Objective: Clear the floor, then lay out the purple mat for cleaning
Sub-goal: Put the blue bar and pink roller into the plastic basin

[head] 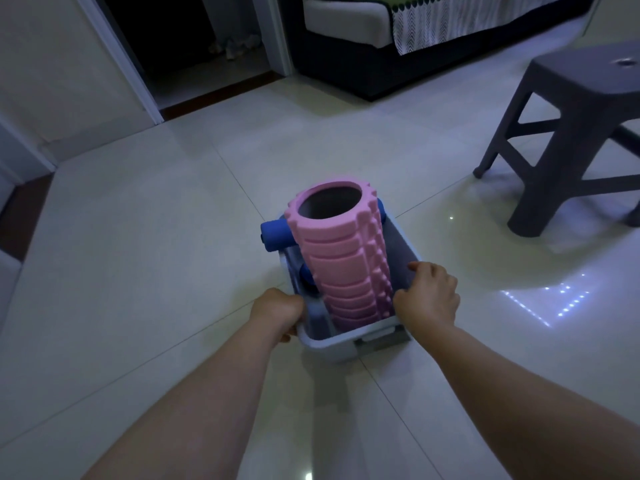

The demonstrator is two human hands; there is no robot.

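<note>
A pale plastic bin is in front of me over the tiled floor. A pink ridged foam roller stands tilted inside it, open end up. Blue dumbbells poke out at the bin's far left side, and another blue end shows beside the roller. My left hand is shut on the bin's left rim. My right hand is shut on the right rim. No purple mat is in view.
A dark plastic stool stands at the right. A sofa with a patterned cover lines the far wall. A dark open doorway lies at the back left. Pale glossy tiles spread around the bin.
</note>
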